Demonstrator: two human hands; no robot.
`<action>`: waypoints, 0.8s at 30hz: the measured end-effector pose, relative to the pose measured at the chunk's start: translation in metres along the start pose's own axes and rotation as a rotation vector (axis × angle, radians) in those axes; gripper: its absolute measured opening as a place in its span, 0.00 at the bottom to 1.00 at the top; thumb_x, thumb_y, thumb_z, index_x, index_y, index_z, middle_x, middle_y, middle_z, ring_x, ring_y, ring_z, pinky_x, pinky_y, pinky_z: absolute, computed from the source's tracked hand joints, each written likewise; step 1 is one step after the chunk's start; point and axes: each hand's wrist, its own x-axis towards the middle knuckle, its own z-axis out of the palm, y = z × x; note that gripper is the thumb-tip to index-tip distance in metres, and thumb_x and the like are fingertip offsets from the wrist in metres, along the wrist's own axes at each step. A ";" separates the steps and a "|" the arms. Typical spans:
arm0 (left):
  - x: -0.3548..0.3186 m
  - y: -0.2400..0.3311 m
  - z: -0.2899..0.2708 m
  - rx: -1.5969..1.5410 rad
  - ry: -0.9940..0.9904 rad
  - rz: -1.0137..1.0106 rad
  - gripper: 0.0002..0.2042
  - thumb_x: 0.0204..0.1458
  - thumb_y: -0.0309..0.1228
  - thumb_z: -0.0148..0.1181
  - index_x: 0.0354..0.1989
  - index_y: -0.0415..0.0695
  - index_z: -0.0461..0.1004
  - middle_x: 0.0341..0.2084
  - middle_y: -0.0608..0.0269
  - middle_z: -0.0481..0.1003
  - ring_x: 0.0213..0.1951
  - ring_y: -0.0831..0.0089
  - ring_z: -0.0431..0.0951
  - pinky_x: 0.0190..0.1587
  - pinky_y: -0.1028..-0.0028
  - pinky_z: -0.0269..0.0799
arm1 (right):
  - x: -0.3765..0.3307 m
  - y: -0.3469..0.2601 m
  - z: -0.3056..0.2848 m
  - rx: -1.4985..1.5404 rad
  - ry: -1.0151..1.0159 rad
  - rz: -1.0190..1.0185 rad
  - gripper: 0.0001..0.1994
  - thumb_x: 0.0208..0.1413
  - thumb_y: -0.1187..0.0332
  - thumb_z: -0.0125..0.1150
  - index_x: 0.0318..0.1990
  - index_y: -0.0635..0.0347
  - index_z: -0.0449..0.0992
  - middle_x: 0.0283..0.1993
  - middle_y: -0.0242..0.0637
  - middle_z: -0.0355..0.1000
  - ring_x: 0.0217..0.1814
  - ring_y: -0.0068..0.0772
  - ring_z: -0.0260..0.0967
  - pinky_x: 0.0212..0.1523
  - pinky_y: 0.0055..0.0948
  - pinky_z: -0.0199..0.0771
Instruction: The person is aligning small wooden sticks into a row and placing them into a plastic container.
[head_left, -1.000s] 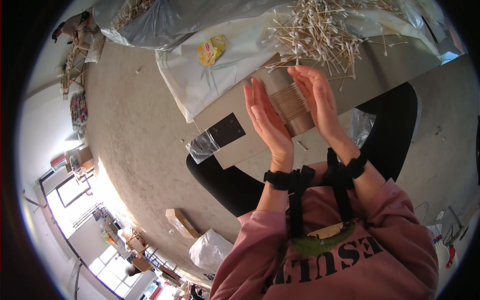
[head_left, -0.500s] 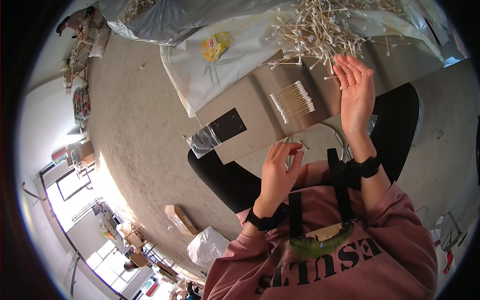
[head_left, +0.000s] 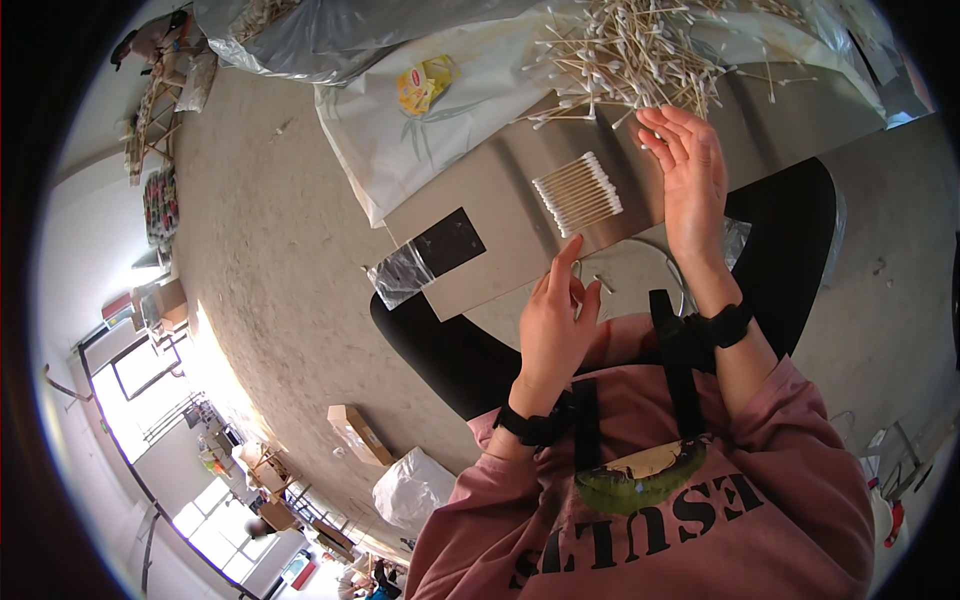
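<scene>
A neat bundle of cotton swabs lies on a grey cardboard sheet resting across my lap. My left hand hovers just below the bundle near the sheet's front edge, fingers together and pointing up, holding nothing I can see. My right hand is raised to the right of the bundle, fingers apart, its tips at the edge of a big loose heap of cotton swabs. A single stray swab lies by my left fingertips.
A white printed plastic bag with a yellow packet lies under the heap. A black patch with clear plastic sits on the sheet's left corner. A cardboard box and a white sack stand on the concrete floor.
My hands, which were pressed around the swab bundle, have let it go and parted. The left dropped back toward my body; the right rose toward the loose heap.
</scene>
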 end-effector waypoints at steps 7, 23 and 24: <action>0.005 0.001 -0.003 0.017 0.020 -0.012 0.26 0.53 0.23 0.61 0.62 0.45 0.66 0.20 0.65 0.69 0.24 0.74 0.72 0.31 0.73 0.70 | -0.004 -0.008 0.003 -0.727 -0.281 -0.073 0.06 0.57 0.77 0.61 0.41 0.60 0.75 0.39 0.32 0.70 0.39 0.25 0.70 0.42 0.25 0.72; 0.017 0.014 0.012 0.592 0.064 0.199 0.40 0.51 0.39 0.65 0.71 0.45 0.53 0.27 0.63 0.72 0.32 0.65 0.76 0.33 0.67 0.73 | 0.001 -0.017 0.013 -1.134 -0.614 0.002 0.05 0.52 0.74 0.61 0.32 0.57 0.70 0.35 0.36 0.65 0.38 0.40 0.69 0.38 0.38 0.70; 0.017 0.015 0.014 0.667 0.041 0.179 0.41 0.51 0.41 0.65 0.72 0.44 0.52 0.29 0.63 0.72 0.33 0.64 0.76 0.34 0.67 0.73 | 0.002 -0.017 0.014 -1.138 -0.617 0.002 0.05 0.52 0.74 0.61 0.32 0.57 0.70 0.35 0.36 0.65 0.38 0.40 0.69 0.38 0.38 0.70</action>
